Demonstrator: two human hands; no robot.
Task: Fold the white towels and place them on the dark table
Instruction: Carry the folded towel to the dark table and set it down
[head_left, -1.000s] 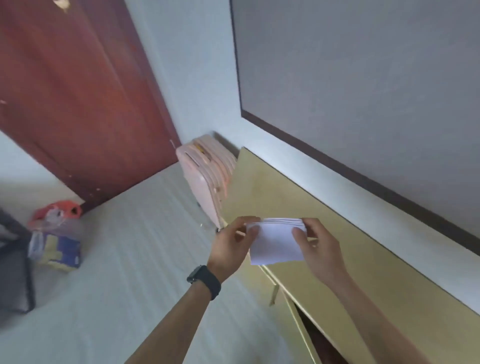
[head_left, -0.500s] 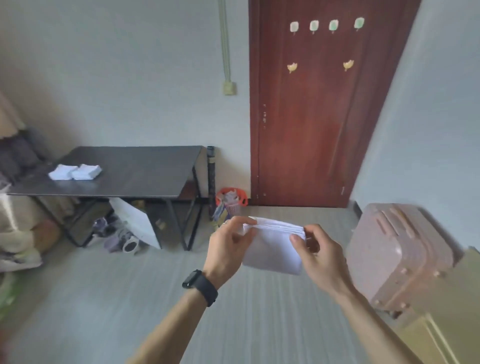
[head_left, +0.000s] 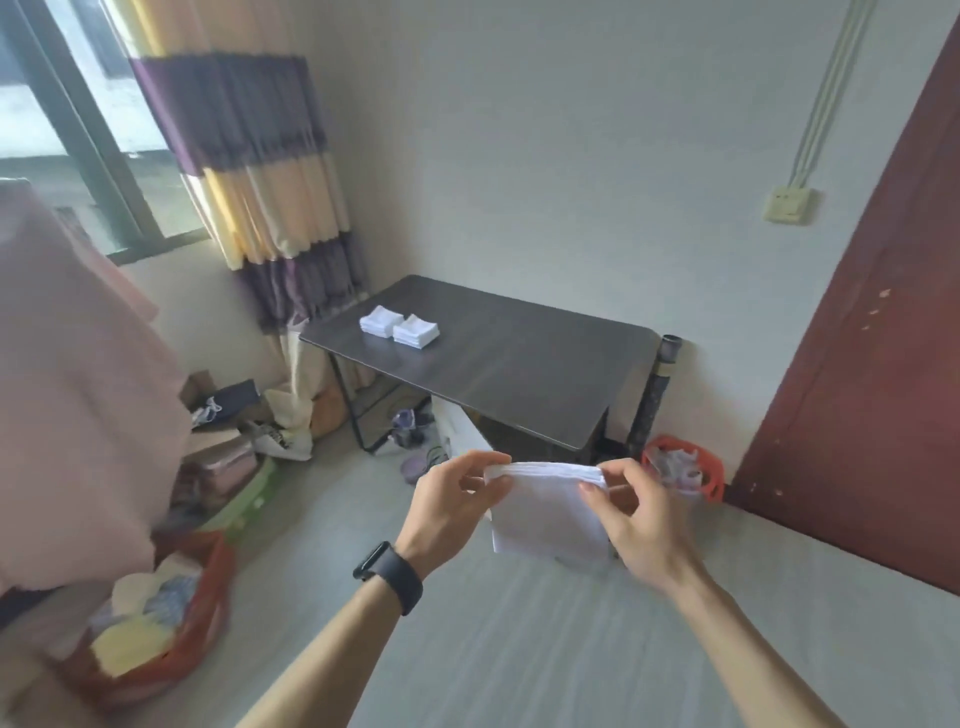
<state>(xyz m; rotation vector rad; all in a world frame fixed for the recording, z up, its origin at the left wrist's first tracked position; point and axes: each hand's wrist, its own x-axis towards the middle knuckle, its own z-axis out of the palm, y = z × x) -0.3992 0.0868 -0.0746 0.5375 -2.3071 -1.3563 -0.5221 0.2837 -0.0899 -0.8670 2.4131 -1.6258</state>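
1. My left hand (head_left: 452, 506) and right hand (head_left: 641, 525) each pinch an upper corner of a folded white towel (head_left: 550, 514). It hangs flat and roughly square, and its top edge shows several thin layers.
2. The towel is in the air over the pale floor, short of the near right corner of the dark table (head_left: 519, 374), and touches only my fingers.
3. The table is a smooth, matte slab with rounded corners on thin black metal legs. Two small stacks of folded towels (head_left: 400, 326) sit side by side near its left end.
4. A striped purple-and-cream curtain (head_left: 260, 171) hangs behind that left end. A red-brown door (head_left: 872, 364) stands to the right, with an orange bin (head_left: 685, 470) by the table's right legs.
5. Blurred pink fabric (head_left: 67, 389) cuts off the left side. The clutter under the table is hard to make out.
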